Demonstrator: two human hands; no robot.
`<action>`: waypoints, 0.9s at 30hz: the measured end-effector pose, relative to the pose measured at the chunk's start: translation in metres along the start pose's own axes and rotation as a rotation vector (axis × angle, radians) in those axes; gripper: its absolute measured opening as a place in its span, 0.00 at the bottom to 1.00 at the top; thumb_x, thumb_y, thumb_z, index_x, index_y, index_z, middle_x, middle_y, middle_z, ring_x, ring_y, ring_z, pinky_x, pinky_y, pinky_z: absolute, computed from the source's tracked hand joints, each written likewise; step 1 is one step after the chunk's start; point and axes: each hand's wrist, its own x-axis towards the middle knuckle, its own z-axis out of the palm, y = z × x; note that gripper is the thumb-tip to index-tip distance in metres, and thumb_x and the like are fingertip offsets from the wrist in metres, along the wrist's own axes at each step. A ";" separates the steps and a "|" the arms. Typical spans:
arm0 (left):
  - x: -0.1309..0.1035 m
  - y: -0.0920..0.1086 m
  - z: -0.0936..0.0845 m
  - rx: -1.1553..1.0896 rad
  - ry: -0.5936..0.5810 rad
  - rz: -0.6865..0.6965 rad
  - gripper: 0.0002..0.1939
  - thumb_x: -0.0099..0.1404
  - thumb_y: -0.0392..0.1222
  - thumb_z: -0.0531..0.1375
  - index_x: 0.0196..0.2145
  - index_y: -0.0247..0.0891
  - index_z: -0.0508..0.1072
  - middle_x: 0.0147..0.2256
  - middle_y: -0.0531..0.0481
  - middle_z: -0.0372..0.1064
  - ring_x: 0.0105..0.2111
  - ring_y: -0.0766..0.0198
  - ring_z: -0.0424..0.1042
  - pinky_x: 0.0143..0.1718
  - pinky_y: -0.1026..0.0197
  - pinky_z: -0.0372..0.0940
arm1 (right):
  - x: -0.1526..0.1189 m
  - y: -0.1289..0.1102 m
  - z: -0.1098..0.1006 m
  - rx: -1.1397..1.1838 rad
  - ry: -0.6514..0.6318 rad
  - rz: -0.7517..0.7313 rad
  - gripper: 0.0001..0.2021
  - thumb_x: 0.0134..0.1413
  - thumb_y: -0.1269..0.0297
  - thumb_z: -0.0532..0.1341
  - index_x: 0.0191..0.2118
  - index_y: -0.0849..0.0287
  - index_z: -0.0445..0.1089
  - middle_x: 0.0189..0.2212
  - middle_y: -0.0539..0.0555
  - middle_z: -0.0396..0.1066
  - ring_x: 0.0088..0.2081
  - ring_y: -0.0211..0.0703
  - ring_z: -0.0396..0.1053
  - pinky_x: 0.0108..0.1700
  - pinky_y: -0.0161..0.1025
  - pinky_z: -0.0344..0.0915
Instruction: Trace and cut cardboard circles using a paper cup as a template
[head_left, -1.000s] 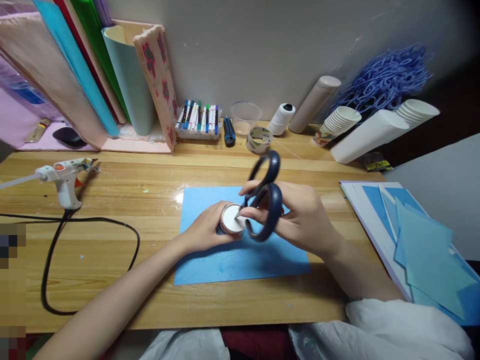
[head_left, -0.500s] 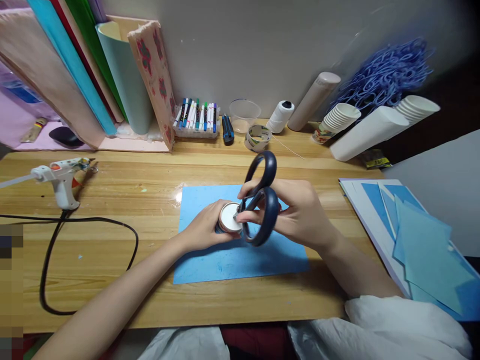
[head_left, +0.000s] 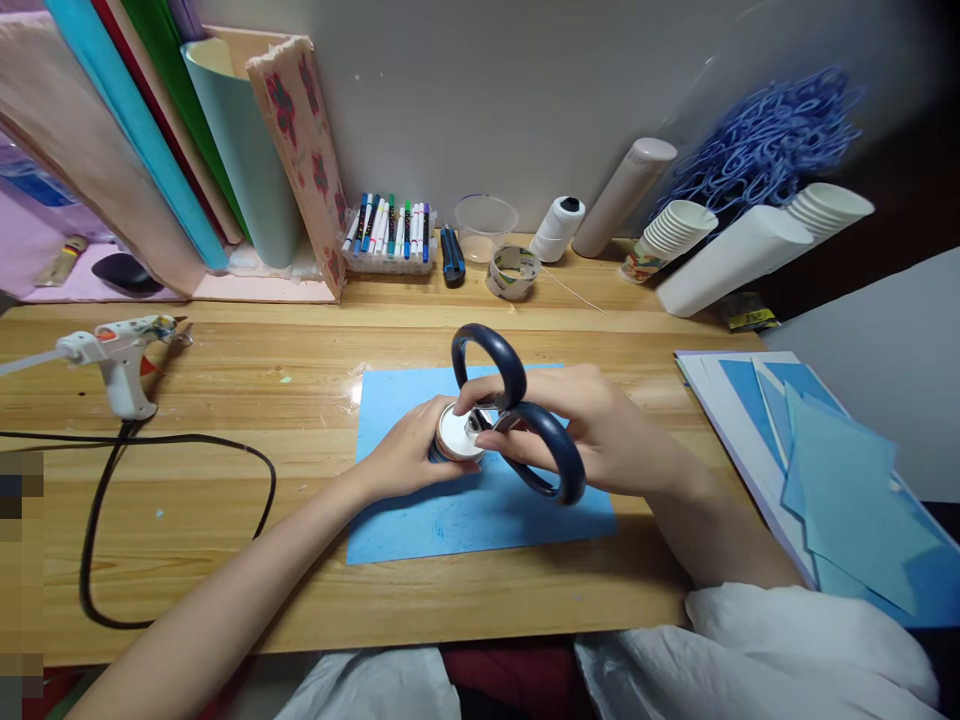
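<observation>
My left hand (head_left: 401,447) is wrapped round a paper cup (head_left: 454,432), its white round base facing up at me. My right hand (head_left: 592,430) grips a pair of scissors (head_left: 551,432) close to the pivot, fingers pinched round the metal. The dark blue handle loops stand up toward me, one upper left and the other lower right. Their blades point down at the right part of the cup's base; whether the tips pass through it I cannot tell. Beneath both hands lies a blue sheet (head_left: 450,520). Most of the cup's side is hidden by my left hand.
A white glue gun (head_left: 124,365) with a black cord (head_left: 187,438) lies at left. Along the wall stand markers (head_left: 390,235), a box cutter (head_left: 452,258), a tape roll (head_left: 513,273), a thread spool (head_left: 557,230) and stacked paper cups (head_left: 671,240). Blue paper pieces (head_left: 847,480) lie at right.
The scissors have turned counterclockwise over the cup's base: the upper loop swung left, the lower loop right. My left hand keeps its hold on the cup. The view has shifted slightly.
</observation>
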 end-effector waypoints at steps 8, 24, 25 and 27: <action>0.000 -0.003 0.000 0.014 -0.018 0.039 0.24 0.55 0.51 0.64 0.47 0.40 0.66 0.47 0.46 0.68 0.45 0.53 0.67 0.47 0.50 0.63 | 0.002 0.014 0.009 -0.026 0.282 0.054 0.11 0.53 0.59 0.64 0.36 0.62 0.71 0.31 0.53 0.73 0.24 0.33 0.63 0.28 0.32 0.60; 0.000 -0.002 -0.002 0.043 -0.008 0.060 0.30 0.55 0.51 0.65 0.52 0.41 0.61 0.50 0.45 0.66 0.49 0.52 0.65 0.49 0.50 0.61 | 0.004 0.022 -0.011 0.059 0.049 -0.077 0.14 0.59 0.59 0.58 0.49 0.56 0.71 0.44 0.56 0.67 0.47 0.44 0.66 0.49 0.42 0.66; 0.000 -0.002 -0.002 0.043 -0.009 0.061 0.30 0.55 0.51 0.65 0.52 0.41 0.61 0.51 0.45 0.65 0.49 0.52 0.65 0.50 0.50 0.60 | 0.004 0.023 -0.010 0.081 0.049 -0.080 0.14 0.59 0.60 0.59 0.49 0.55 0.71 0.44 0.56 0.66 0.47 0.44 0.66 0.49 0.42 0.66; 0.000 -0.002 -0.002 0.041 -0.005 0.061 0.30 0.55 0.51 0.64 0.52 0.40 0.61 0.51 0.45 0.65 0.50 0.52 0.65 0.50 0.51 0.60 | 0.004 0.025 -0.008 0.139 0.058 -0.080 0.14 0.58 0.62 0.60 0.49 0.56 0.71 0.43 0.55 0.66 0.44 0.43 0.68 0.47 0.43 0.67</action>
